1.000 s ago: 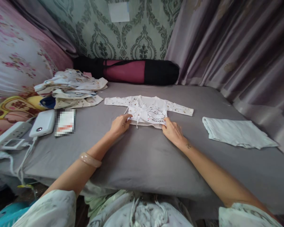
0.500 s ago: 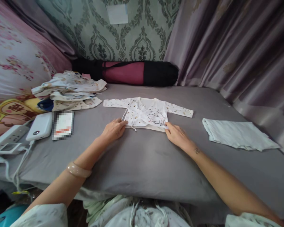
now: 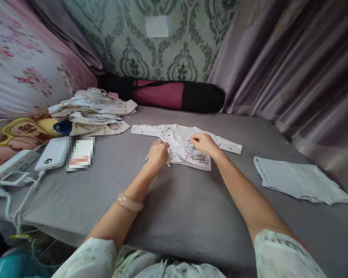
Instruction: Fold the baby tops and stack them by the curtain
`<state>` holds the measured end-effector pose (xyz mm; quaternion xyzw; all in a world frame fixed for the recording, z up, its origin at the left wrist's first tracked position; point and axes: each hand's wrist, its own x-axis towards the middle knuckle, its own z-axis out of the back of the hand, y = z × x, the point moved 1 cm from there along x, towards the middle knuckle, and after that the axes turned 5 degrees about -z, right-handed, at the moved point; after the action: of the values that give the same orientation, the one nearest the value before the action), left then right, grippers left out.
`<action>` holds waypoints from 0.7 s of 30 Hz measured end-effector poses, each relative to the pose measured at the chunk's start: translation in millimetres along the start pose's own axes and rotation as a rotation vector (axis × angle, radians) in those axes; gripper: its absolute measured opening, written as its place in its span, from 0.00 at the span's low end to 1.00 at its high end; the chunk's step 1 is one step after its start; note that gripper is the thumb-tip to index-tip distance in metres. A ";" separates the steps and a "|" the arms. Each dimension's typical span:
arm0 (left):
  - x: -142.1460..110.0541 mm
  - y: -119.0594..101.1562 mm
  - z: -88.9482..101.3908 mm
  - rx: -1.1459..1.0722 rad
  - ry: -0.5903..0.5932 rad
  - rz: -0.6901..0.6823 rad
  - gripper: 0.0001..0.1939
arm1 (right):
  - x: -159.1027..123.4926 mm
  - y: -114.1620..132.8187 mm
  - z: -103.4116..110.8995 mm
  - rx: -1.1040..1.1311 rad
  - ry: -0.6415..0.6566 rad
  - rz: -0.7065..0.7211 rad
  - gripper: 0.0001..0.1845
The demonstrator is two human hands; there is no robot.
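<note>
A small white baby shirt (image 3: 178,154) with tie strings, a speckled print and a cartoon animal on its front lies spread flat, sleeves out to both sides. My left hand (image 3: 159,154) is over the shirt's lower left part, fingers curled and closed; what they pinch is hidden. Over the front, just above the cartoon, my right hand (image 3: 204,143) has thumb and fingertips pressed together. Anything between them is too small to make out. The printed letters at the hem show between my hands.
A clothes pile (image 3: 92,106) lies at the back left, a folded pale cloth (image 3: 300,179) at the right. A power bank (image 3: 52,153), a power strip (image 3: 17,164) and a blurred packet (image 3: 81,152) are at the left. A black and maroon long bag (image 3: 159,94) lines the back.
My hands have left the shirt's bottom corners. The left moved inward and the right moved up onto the shirt's front, both closing. The camera view has shifted slightly.
</note>
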<state>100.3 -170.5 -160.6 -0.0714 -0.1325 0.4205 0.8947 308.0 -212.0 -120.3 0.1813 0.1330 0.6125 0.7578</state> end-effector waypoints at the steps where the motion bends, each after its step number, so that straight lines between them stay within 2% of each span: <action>1: -0.3 -0.1 -4.1 0.010 -0.012 0.038 0.17 | 14.5 3.7 -6.9 0.009 -0.008 -0.013 0.11; 5: -8.4 10.2 -8.9 0.024 -0.087 0.175 0.16 | 61.5 15.9 -29.8 -0.013 0.016 -0.123 0.10; 9: -13.2 17.8 -9.3 0.002 -0.080 0.271 0.15 | 91.3 24.8 -42.1 -0.073 0.046 -0.289 0.10; 15: -12.3 17.9 -12.0 -0.070 -0.027 0.299 0.16 | 123.4 28.2 -51.3 -0.166 0.169 -0.406 0.22; 21: -12.1 18.9 -8.9 -0.126 -0.014 0.321 0.18 | 136.9 29.0 -56.7 -0.187 0.255 -0.407 0.23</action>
<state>81.8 -168.0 -175.8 -0.1447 -0.1517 0.5492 0.8090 287.8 -66.7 -155.8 0.0013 0.2040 0.4748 0.8561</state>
